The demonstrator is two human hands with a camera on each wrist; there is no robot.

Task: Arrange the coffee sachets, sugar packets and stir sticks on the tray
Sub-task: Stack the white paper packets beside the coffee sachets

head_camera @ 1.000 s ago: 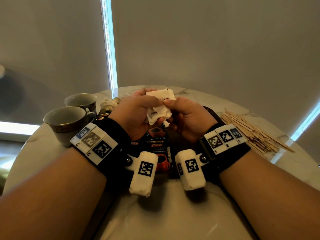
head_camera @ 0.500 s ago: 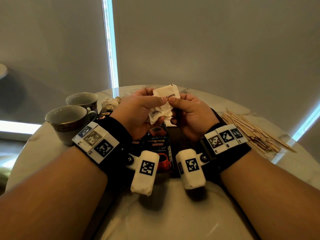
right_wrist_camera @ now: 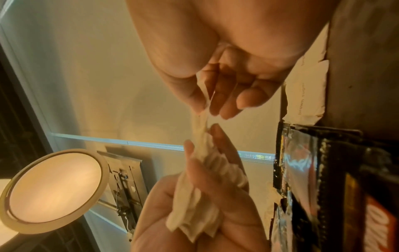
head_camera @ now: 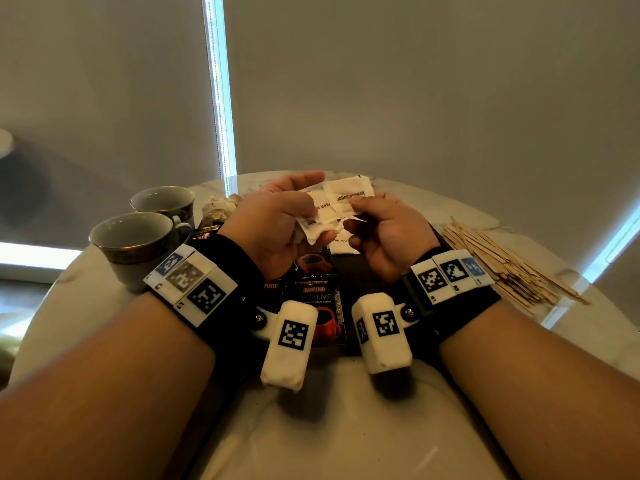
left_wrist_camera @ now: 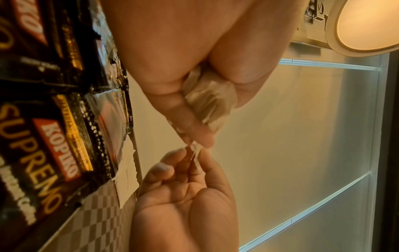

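Note:
My left hand (head_camera: 313, 192) grips a crumpled bunch of white sugar packets (head_camera: 320, 226) above the dark tray (head_camera: 367, 271). Close beside it, my right hand (head_camera: 355, 211) pinches one packet marked "brown sugar" (head_camera: 346, 199) between thumb and fingers, its edge still against the bunch. The right wrist view shows that pinch (right_wrist_camera: 202, 105) and the bunch (right_wrist_camera: 200, 196) in the left palm. Black Kopiko coffee sachets (head_camera: 315, 292) lie on the tray under my hands. One more sugar packet (head_camera: 341, 245) lies flat beside them. Wooden stir sticks (head_camera: 502, 265) are heaped on the table at the right.
Two grey cups (head_camera: 135, 244) (head_camera: 162, 202) stand on the marble table at the left. Behind them lies a small heap of crumpled packets (head_camera: 221, 209). The round table's edge runs close behind my hands, with a grey blind beyond.
My right hand has drawn the brown sugar packet up and to the right, partly out of the bunch. The left hand has kept its grip and barely moved.

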